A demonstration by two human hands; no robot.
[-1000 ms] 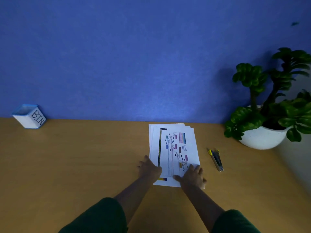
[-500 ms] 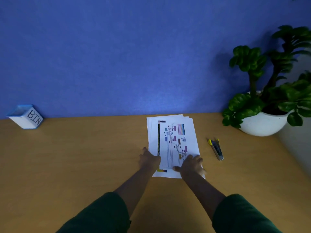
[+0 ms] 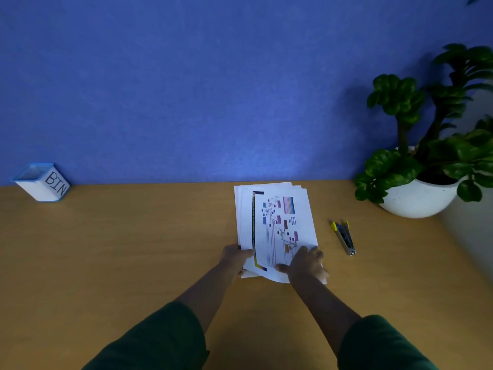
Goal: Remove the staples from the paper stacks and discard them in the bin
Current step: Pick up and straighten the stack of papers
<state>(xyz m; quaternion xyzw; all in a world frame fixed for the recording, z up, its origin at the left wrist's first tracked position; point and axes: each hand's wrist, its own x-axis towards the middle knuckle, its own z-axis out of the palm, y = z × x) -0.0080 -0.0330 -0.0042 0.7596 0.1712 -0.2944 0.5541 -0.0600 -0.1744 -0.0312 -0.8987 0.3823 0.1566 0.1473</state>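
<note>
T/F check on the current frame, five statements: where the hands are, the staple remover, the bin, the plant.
1. Both hands are on the near end of the paper stack. True: the left hand grips its near left corner and the right hand lies on its near right part.
2. The staple remover is held in the right hand. False: it lies on the table, right of the stack, untouched.
3. The bin stands at the far left by the wall. True.
4. The bin lies tipped over beside the papers. False: it is upright and well apart from them.
5. A potted plant stands at the far right. True.
</note>
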